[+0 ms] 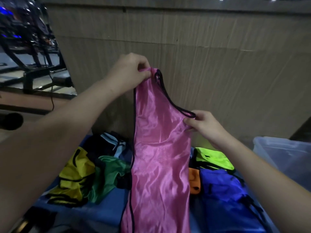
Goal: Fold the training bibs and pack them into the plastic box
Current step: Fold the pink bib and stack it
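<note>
Head view: the left hand (133,71) is raised, fingers and thumb pinching the top strap end of a shiny pink mesh training bib with black edging (159,157). The right hand (204,126) sits lower and to the right, pinching the same bib at its black-trimmed edge, at the low end of the armhole curve. Bib hangs lengthwise in the air between the hands, top end tilted up-left, lower end dropping out of the bottom of the frame, in front of the pile. Under it, a blue-covered table (80,214) carries loose bibs: a yellow bib with black trim (74,179) at left, a green bib (109,175) touching it on the right, a light blue bib (114,145) behind those. Right of the pink one: a neon green bib (213,158) at the back, a small orange bib (194,180) beside the pink fabric, a royal blue bib (225,192) in front of the neon one. A clear plastic box (282,153) stands at the right edge, near the right forearm; contents too blurred to tell. A brown corrugated cardboard wall (185,47) stands behind the table. Dark metal frames (33,52) sit at far left, blurred.
</note>
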